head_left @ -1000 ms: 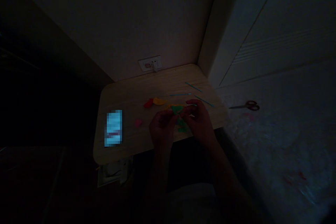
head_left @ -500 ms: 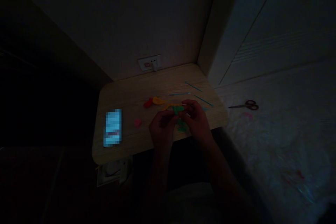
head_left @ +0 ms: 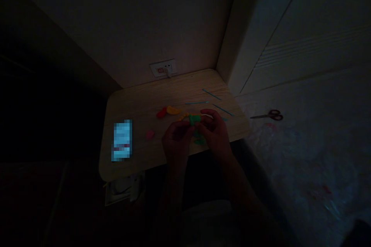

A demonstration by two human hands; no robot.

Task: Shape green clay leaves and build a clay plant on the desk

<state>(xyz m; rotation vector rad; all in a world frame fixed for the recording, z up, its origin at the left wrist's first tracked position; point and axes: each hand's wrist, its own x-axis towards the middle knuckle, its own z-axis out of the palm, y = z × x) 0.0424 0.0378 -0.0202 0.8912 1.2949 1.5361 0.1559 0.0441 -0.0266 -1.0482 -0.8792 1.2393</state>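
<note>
Dimly lit corner, seen from above: a plain wall (head_left: 162,19) rises behind a light wooden table (head_left: 133,104) with rounded corners, and a pale, crinkled sheet (head_left: 298,158) spreads to the right. The left hand (head_left: 176,139) and right hand (head_left: 215,130) meet over the table's near right portion, fingers drawn narrowly together and pinching one small green piece (head_left: 195,119) between them, above the tabletop. A phone-like device (head_left: 121,141), its bright blue face pixelated, lies at the table's left side. Scissors (head_left: 269,115) with dark reddish handles rest on the pale sheet, beyond the table's right edge. A socket plate (head_left: 162,68) is set in the wall just above the table. Three slim blue sticks (head_left: 197,103) lie beyond the hands. An orange piece (head_left: 173,110) touches a red piece (head_left: 161,113); a yellow, bumpy strand (head_left: 183,117) passes behind the green piece. More green material (head_left: 199,140) shows below the fingers. Smallest is a pink lump (head_left: 150,134), between device and left hand.
</note>
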